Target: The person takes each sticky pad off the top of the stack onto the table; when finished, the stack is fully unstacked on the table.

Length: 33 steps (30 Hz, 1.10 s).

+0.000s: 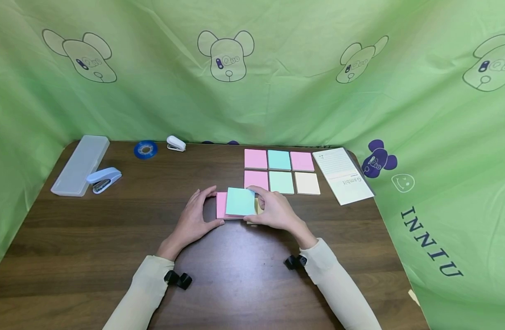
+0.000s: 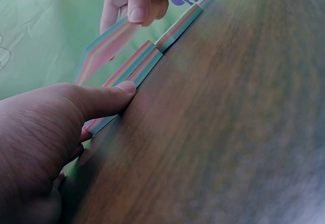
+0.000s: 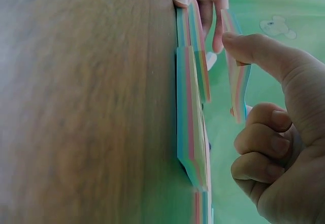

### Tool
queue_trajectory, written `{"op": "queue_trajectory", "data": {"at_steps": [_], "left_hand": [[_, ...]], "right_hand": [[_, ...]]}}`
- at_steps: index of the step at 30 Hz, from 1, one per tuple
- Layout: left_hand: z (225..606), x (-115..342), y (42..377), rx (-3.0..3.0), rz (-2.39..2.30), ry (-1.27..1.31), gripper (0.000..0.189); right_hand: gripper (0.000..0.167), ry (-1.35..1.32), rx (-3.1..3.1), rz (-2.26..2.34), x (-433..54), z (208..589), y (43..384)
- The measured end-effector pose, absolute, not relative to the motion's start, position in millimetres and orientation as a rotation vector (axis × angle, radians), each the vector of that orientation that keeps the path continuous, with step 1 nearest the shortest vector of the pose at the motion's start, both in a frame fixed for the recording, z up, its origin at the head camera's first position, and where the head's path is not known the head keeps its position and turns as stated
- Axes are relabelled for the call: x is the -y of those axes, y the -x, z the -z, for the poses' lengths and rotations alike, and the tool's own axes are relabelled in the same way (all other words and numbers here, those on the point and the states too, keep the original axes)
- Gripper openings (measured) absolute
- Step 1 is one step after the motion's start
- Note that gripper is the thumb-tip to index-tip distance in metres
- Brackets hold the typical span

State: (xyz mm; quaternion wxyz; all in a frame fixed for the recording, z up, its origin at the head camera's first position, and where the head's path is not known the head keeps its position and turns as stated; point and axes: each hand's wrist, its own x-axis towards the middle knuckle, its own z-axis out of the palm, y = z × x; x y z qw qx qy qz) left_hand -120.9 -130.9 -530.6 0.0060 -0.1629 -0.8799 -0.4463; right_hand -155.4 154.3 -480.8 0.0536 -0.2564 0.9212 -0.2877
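Observation:
My right hand (image 1: pixel 275 208) pinches a mint-topped sticky note pad (image 1: pixel 240 201) between thumb and fingers. In the left wrist view this pad (image 2: pixel 104 49) is raised and tilted, its edge striped in several colours. Below it lies a pink-topped sticky note pad (image 1: pixel 221 205), which my left hand (image 1: pixel 194 215) grips at its left side, thumb on the near edge and index finger at the far corner. The right wrist view shows a yellow-topped pad (image 3: pixel 190 112) on the table beside it; from the head, my right hand partly hides that one.
Behind my hands, several pads stand in two rows, among them a cream pad (image 1: pixel 307 183). Right of them lies a Gambit notepad (image 1: pixel 343 176). At the left are a translucent case (image 1: pixel 80 165), a light blue stapler (image 1: pixel 104 178), blue tape (image 1: pixel 145 150) and a white stapler (image 1: pixel 176 143).

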Motion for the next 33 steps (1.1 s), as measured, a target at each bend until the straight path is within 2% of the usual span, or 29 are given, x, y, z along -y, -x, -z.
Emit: {"op": "queue_trajectory", "data": {"at_steps": [33], "left_hand": [[529,130,120,2.803,1.369,0.473,0.101]], "right_hand": [[0.084,0.734,-2.765,0.952,-220,475,140]]}}
